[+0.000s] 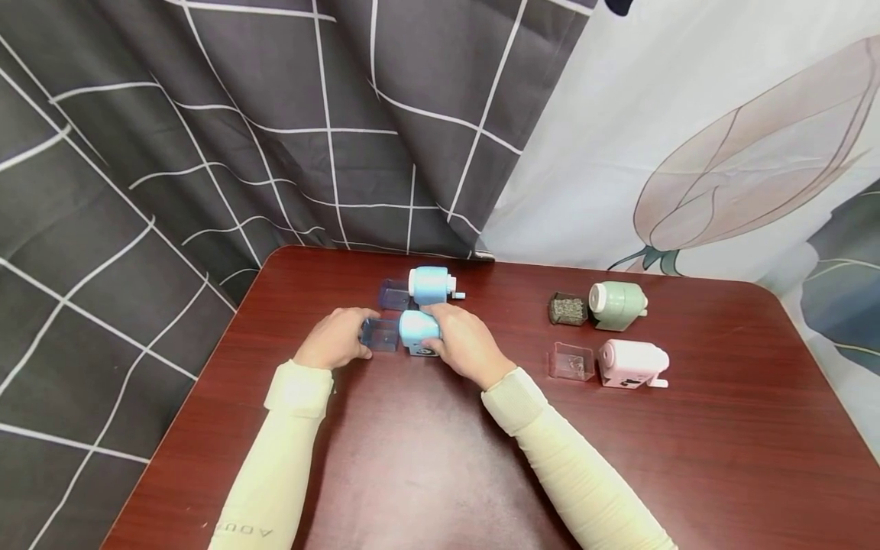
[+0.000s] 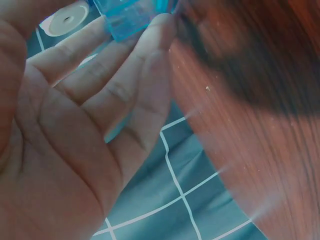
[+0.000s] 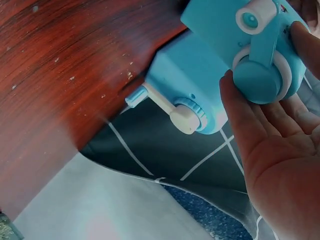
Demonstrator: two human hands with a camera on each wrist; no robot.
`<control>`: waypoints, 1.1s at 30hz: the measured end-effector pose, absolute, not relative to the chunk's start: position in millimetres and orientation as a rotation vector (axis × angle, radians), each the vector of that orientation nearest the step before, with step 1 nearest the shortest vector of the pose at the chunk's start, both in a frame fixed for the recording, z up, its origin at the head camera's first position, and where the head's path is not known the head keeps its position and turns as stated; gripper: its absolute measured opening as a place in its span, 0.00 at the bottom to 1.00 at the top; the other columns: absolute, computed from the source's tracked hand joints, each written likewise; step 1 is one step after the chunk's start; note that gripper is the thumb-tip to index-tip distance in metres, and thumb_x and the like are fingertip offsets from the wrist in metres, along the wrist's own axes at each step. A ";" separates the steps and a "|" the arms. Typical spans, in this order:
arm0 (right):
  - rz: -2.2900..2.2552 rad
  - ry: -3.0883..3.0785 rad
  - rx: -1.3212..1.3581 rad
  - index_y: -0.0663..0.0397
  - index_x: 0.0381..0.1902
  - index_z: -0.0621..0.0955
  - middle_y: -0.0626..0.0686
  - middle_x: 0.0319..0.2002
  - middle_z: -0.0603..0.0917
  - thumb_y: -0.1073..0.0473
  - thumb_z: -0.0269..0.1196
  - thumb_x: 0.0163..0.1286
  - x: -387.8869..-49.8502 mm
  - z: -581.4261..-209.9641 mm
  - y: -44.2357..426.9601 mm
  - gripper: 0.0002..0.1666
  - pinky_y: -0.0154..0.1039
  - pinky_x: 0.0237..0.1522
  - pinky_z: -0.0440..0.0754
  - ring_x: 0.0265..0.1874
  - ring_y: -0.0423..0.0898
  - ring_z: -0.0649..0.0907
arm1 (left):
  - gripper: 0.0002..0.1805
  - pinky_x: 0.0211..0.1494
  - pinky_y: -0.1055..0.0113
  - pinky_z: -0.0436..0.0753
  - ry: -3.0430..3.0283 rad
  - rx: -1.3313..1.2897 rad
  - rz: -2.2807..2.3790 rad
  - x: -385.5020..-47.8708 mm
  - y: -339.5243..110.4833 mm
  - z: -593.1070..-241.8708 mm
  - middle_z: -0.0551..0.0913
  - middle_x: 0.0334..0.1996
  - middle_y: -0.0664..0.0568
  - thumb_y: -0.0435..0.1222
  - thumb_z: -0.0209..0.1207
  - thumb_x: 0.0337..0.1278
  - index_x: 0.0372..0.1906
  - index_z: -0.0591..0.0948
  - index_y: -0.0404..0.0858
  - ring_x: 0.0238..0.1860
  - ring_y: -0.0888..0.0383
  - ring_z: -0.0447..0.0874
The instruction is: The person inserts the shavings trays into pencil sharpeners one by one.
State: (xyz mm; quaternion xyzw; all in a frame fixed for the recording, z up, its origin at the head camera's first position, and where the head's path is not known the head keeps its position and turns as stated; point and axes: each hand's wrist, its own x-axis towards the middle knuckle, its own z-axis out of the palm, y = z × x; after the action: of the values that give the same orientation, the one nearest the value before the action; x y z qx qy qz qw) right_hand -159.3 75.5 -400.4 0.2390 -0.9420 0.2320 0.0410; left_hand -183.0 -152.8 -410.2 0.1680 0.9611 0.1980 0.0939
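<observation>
A light-blue crank pencil sharpener [image 1: 416, 328] stands near the table's middle, and my right hand [image 1: 470, 345] grips its body from the right. In the right wrist view, the sharpener [image 3: 212, 22] shows its crank side between thumb and fingers. My left hand [image 1: 334, 338] holds the outer end of a clear blue shavings drawer [image 1: 381, 336], which lies just left of that sharpener. The left wrist view has the drawer [image 2: 131, 22] at the fingertips, partly cut off by the frame. Behind stands a second blue sharpener [image 1: 429, 284] with its own drawer [image 1: 394, 295] beside it.
To the right stand a green sharpener [image 1: 617, 305] and a pink sharpener [image 1: 631, 363]. Left of them lie a drawer full of shavings [image 1: 567, 308] and a pinkish drawer [image 1: 571, 362]. Grid-patterned and white curtains hang behind the brown table [image 1: 412, 473].
</observation>
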 end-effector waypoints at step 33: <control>0.697 -2.860 0.744 0.55 0.54 0.76 0.50 0.50 0.80 0.54 0.68 0.55 -159.9 -403.2 77.2 0.29 0.41 0.48 0.76 0.46 0.46 0.80 | 0.30 0.37 0.64 0.78 2.827 0.531 0.607 -190.9 -133.0 -411.1 0.82 0.31 0.55 0.34 0.74 0.31 0.50 0.80 0.44 0.29 0.61 0.79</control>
State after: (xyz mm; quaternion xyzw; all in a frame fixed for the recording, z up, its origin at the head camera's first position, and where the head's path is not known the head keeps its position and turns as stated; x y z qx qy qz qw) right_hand -159.9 77.2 -403.2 0.2448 -0.9406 0.2292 0.0526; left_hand -190.9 -133.0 -411.1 0.1796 0.9568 0.2053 0.1007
